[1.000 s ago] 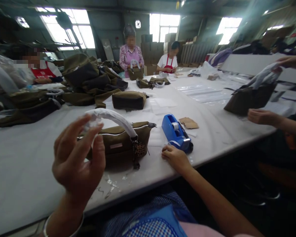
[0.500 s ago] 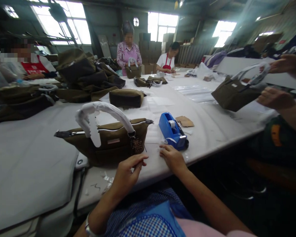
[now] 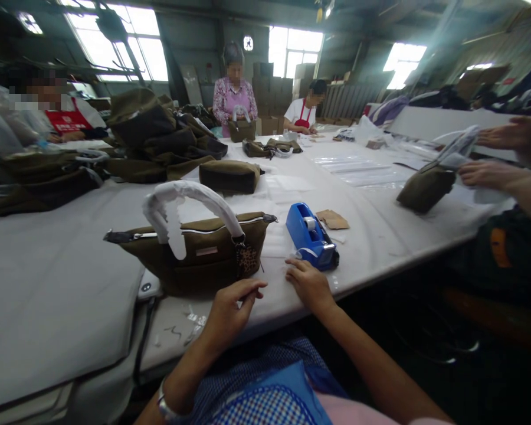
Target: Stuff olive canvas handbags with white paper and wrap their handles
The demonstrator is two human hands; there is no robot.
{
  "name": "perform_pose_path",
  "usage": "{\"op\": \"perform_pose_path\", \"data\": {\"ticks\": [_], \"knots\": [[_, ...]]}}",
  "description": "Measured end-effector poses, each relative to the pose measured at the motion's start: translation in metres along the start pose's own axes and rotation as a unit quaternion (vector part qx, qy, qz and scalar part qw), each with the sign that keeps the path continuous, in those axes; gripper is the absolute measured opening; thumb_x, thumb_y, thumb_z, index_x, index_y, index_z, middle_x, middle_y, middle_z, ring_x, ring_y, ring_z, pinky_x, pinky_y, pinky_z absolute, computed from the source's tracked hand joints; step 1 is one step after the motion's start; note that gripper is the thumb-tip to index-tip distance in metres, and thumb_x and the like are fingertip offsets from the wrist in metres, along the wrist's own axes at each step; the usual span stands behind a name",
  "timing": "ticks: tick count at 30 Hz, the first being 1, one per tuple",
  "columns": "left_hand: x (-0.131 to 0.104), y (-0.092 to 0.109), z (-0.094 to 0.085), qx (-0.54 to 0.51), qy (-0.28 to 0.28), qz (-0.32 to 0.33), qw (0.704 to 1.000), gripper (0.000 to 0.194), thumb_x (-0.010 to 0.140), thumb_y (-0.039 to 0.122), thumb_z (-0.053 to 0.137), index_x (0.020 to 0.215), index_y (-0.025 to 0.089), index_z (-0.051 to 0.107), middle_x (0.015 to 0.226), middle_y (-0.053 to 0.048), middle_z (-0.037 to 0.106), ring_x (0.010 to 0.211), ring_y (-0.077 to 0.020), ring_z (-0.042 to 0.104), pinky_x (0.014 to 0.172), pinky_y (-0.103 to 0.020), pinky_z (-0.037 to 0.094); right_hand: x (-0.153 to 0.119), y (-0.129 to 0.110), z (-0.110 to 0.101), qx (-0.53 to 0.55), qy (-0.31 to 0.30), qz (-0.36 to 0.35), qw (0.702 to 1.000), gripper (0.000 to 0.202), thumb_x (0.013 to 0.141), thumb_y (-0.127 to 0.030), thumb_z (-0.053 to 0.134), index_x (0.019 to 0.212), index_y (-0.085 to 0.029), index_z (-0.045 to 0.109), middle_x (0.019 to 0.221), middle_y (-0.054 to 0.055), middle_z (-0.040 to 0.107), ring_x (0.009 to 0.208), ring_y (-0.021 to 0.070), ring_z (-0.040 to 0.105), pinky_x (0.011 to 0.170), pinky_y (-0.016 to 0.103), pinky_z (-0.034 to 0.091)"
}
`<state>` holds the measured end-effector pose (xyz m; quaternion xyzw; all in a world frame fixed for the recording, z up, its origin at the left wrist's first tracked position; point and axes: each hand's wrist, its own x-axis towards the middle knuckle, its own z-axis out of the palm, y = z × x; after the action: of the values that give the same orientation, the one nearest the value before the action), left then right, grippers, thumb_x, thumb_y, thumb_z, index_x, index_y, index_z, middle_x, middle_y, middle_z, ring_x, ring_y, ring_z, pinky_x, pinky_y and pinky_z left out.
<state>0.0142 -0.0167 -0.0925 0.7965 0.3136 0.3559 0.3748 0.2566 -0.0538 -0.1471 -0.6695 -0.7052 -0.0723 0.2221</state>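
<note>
A wide table (image 3: 371, 236) with a white cover carries the things, and its near edge runs in front of the person. Toward its far left corner lies a big heap of olive and black fabric bags (image 3: 141, 127). One olive fabric handbag (image 3: 194, 274) with a silver zipper stands upright close to the near edge; its arched handle (image 3: 194, 190) is wrapped in white material, and a loose white end hangs down the front. Toward the right edge, the hands of a co-worker (image 3: 498, 174) are at another olive bag (image 3: 427, 189), which is tilted. Behind the handbag, an olive and black bag (image 3: 230, 177) lies on the table.

Near the near edge, to the right of the handbag, there is a blue plastic tape dispenser (image 3: 310, 236) with a white roll. The left hand (image 3: 230, 307) is just in front of the handbag, thumb and forefinger tips together; if some small thing is between them, I cannot tell. The right hand (image 3: 310, 286) is just beside the dispenser, with bent fingers near a white strip (image 3: 307, 252); whether they grip it, I cannot tell. Brown paper pieces (image 3: 333, 219) lie behind the dispenser. A dark patterned tag (image 3: 246, 258) hangs from the handle's right end.
</note>
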Motion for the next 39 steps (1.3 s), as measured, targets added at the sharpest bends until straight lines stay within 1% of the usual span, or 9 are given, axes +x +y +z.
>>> {"op": "perform_pose_path", "data": {"ticks": [6, 10, 15, 20, 24, 28, 32, 36, 39], "knots": [[0.005, -0.003, 0.007, -0.02, -0.003, -0.028, 0.999, 0.027, 0.093, 0.019, 0.055, 0.112, 0.02, 0.075, 0.103, -0.007, 0.078, 0.08, -0.015, 0.073, 0.077, -0.026, 0.057, 0.004, -0.013, 0.001, 0.043, 0.089, -0.017, 0.995, 0.009, 0.096, -0.016, 0.062, 0.09, -0.02, 0.068, 0.132, 0.009, 0.069, 0.105, 0.0279, 0.069, 0.089, 0.041, 0.056], [0.011, 0.002, 0.012, -0.074, -0.034, -0.076, 0.994, 0.043, 0.095, 0.026, 0.056, 0.136, 0.018, 0.061, 0.122, -0.013, 0.072, 0.077, -0.0156, 0.072, 0.063, -0.024, 0.055, 0.004, -0.049, -0.022, 0.222, 0.122, -0.043, 0.966, 0.014, 0.102, -0.019, 0.052, 0.093, -0.021, 0.063, 0.122, 0.011, 0.072, 0.102, 0.0228, 0.07, 0.086, 0.034, 0.055], [0.013, 0.017, 0.011, -0.168, -0.1, -0.112, 0.974, 0.05, 0.095, 0.039, 0.06, 0.14, 0.018, 0.058, 0.104, -0.009, 0.076, 0.076, -0.0161, 0.07, 0.063, -0.023, 0.053, 0.004, -0.086, -0.071, 0.53, 0.06, -0.004, 0.846, 0.017, 0.106, -0.03, 0.046, 0.094, -0.024, 0.055, 0.079, 0.0, 0.069, 0.069, 0.0132, 0.064, 0.07, 0.026, 0.053], [0.004, 0.009, -0.001, -0.179, -0.082, -0.137, 0.971, 0.031, 0.094, 0.04, 0.06, 0.102, 0.015, 0.077, 0.086, -0.007, 0.076, 0.056, -0.0104, 0.06, 0.059, -0.023, 0.051, 0.012, -0.061, -0.082, 0.656, 0.136, 0.121, 0.732, 0.022, 0.106, -0.042, 0.048, 0.094, -0.024, 0.052, 0.067, -0.004, 0.059, 0.061, 0.0118, 0.056, 0.062, 0.023, 0.05], [-0.004, -0.003, -0.013, -0.13, -0.034, -0.153, 0.979, 0.029, 0.096, 0.04, 0.059, 0.099, 0.017, 0.077, 0.08, -0.003, 0.074, 0.045, -0.0081, 0.052, 0.051, -0.021, 0.046, 0.01, -0.035, -0.077, 0.491, 0.185, 0.172, 0.834, 0.016, 0.101, -0.038, 0.056, 0.103, -0.023, 0.062, 0.085, 0.003, 0.069, 0.062, 0.0134, 0.06, 0.057, 0.025, 0.053], [-0.002, 0.007, -0.02, 0.016, -0.022, -0.086, 0.996, 0.023, 0.097, 0.035, 0.06, 0.092, 0.021, 0.077, 0.077, -0.001, 0.076, 0.055, -0.0118, 0.062, 0.058, -0.022, 0.049, 0.003, -0.046, -0.076, 0.265, 0.243, 0.001, 0.933, 0.031, 0.097, -0.019, 0.063, 0.126, -0.028, 0.066, 0.122, 0.008, 0.072, 0.098, 0.0191, 0.072, 0.087, 0.031, 0.059], [0.005, 0.027, -0.02, 0.103, -0.024, -0.016, 0.994, 0.02, 0.098, 0.03, 0.06, 0.092, 0.022, 0.077, 0.079, 0.0, 0.077, 0.075, -0.0163, 0.072, 0.073, -0.023, 0.052, 0.007, -0.068, -0.066, 0.293, 0.136, -0.125, 0.938, 0.026, 0.097, -0.016, 0.063, 0.122, -0.023, 0.07, 0.112, 0.007, 0.077, 0.102, 0.0178, 0.074, 0.091, 0.025, 0.058], [0.01, 0.035, -0.023, 0.095, -0.021, -0.011, 0.995, 0.021, 0.1, 0.031, 0.058, 0.093, 0.022, 0.076, 0.078, 0.002, 0.076, 0.06, -0.0117, 0.068, 0.064, -0.021, 0.052, 0.02, -0.068, -0.06, 0.367, 0.091, -0.093, 0.921, 0.014, 0.098, -0.019, 0.063, 0.103, -0.022, 0.075, 0.091, 0.002, 0.077, 0.081, 0.014, 0.074, 0.077, 0.021, 0.059], [0.014, 0.033, -0.03, 0.088, 0.065, -0.021, 0.994, 0.018, 0.098, 0.031, 0.06, 0.102, 0.022, 0.075, 0.09, -0.001, 0.078, 0.069, -0.0133, 0.071, 0.071, -0.022, 0.056, 0.033, -0.059, -0.063, 0.375, 0.114, -0.042, 0.919, 0.012, 0.096, -0.019, 0.066, 0.098, -0.023, 0.077, 0.088, 0.001, 0.077, 0.077, 0.0139, 0.073, 0.075, 0.022, 0.058]]}}
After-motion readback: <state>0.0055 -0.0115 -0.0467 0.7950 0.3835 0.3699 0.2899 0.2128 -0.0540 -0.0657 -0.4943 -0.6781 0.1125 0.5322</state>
